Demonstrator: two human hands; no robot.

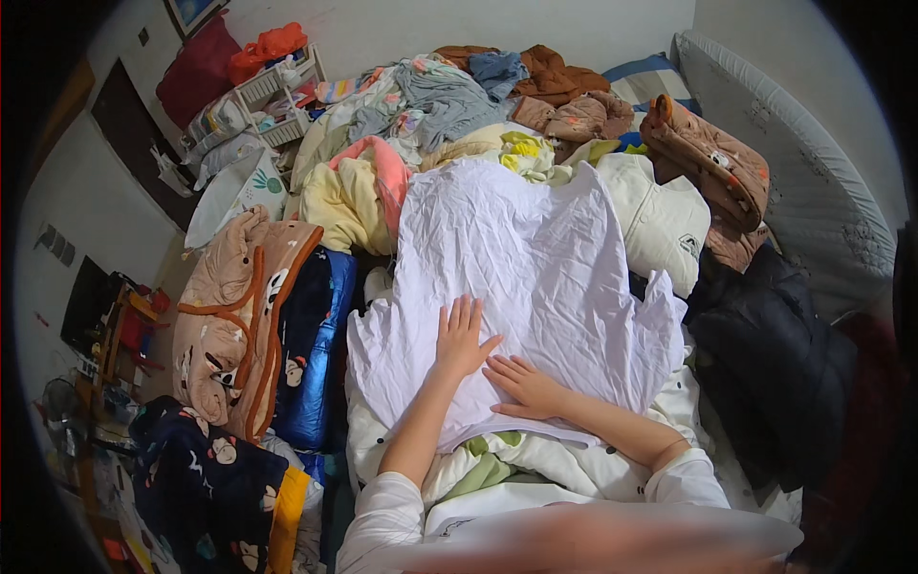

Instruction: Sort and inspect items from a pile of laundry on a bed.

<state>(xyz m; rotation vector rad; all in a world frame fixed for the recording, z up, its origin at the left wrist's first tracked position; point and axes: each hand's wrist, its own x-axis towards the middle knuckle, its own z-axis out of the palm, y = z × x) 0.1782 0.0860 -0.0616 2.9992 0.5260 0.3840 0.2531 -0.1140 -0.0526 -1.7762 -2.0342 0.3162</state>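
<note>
A wrinkled white cotton garment [502, 258], which looks like a shirt, lies spread out in front of me, with a sleeve-like part at each side. My left hand [461, 339] rests palm down on its lower left part, fingers pointing up and slightly apart. Lower and to the right, my right hand [531, 389] lies flat on the cloth near the hem, fingers towards the left. The hands are close but not touching, and neither grips the fabric. Under the hem shows a white and green quilt [473, 470].
Folded brown padded clothes [222, 323] and a blue and navy bundle [315, 359] lie at the left. A folded cream garment [652, 215] and a black jacket [774, 359] are at the right. Piled clothes [452, 100] lie behind, near a white rack [276, 90].
</note>
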